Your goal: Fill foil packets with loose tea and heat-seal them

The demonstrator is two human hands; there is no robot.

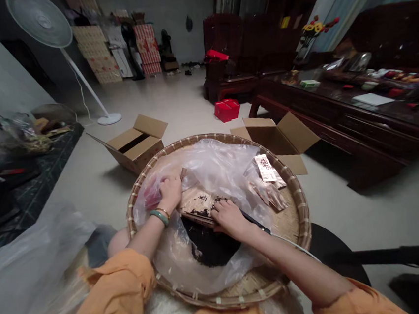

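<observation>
Sleeves [111, 294] flank a tray [302, 207], pale floor [185, 97] beyond; the pack [194, 200] lies between the left hand [171, 192], its hold unclear, and right hand [232, 219], gripping the pack's edge.

A head-worn camera looks forward and down on a woven tray [292, 213] close below. The view reaches the far wall [176, 4].

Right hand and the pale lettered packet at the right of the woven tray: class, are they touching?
Apart. The head view shows translucent plastic plainly visible between the right hand and the pale lettered packet.
</observation>
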